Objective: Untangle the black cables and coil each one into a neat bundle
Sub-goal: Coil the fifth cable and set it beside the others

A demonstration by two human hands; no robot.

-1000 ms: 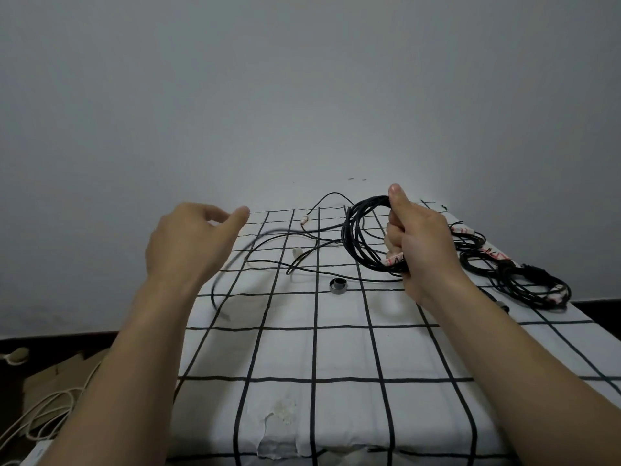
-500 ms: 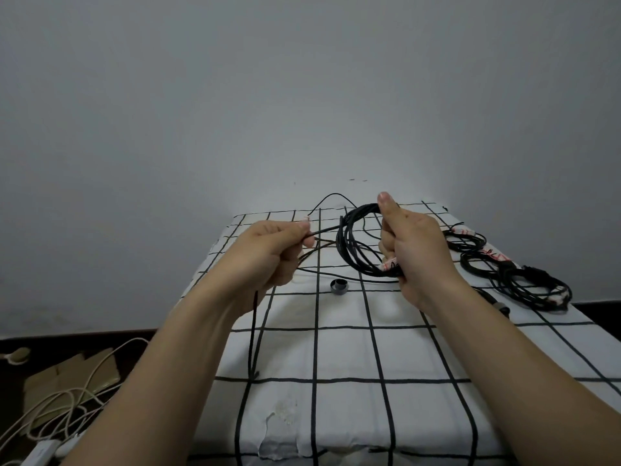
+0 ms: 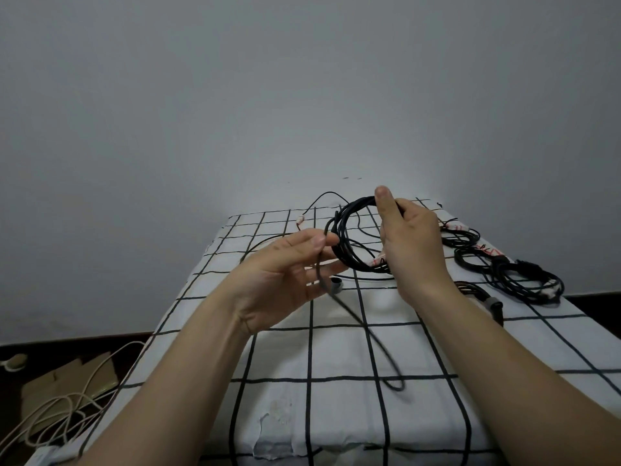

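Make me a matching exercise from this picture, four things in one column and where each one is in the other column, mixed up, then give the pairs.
1. black coil
2. loose cable tail
3. coiled bundles
4. white cords

A. on the floor, left of the table
B. held up by the right hand
C. lying on the table's far right side
D. pinched by the left hand, trailing down

Pairs: 1-B, 2-D, 3-C, 4-A.

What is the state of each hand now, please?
Left hand: pinches the loose cable strand between thumb and forefinger.
Right hand: grips the black cable coil.
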